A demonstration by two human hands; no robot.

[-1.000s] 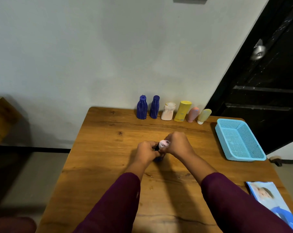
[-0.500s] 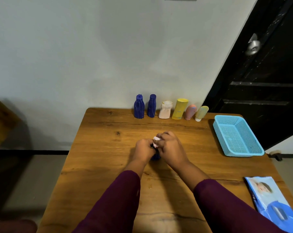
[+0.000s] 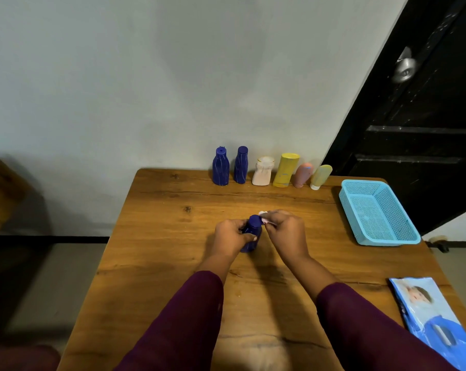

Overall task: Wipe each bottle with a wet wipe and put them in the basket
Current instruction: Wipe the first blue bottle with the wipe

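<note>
Grey wall and dark door behind; wooden bench [image 3: 173, 263] filling centre frame. Blue mesh basket [image 3: 347, 192] at right, nothing seen inside. Wipes pack [image 3: 435, 317] lower right. Row of bottles [image 3: 262, 174] standing along the far edge. At centre, left hand [image 3: 230, 236] curled round a dark blue bottle [image 3: 254, 223], upright, base seemingly on the bench; right hand [image 3: 285, 232] pinching a wet wipe [image 3: 264, 213] just beside the cap. Probably mid-wipe, first bottle. Next: finish rubbing, then carry rightward into the basket.
</note>
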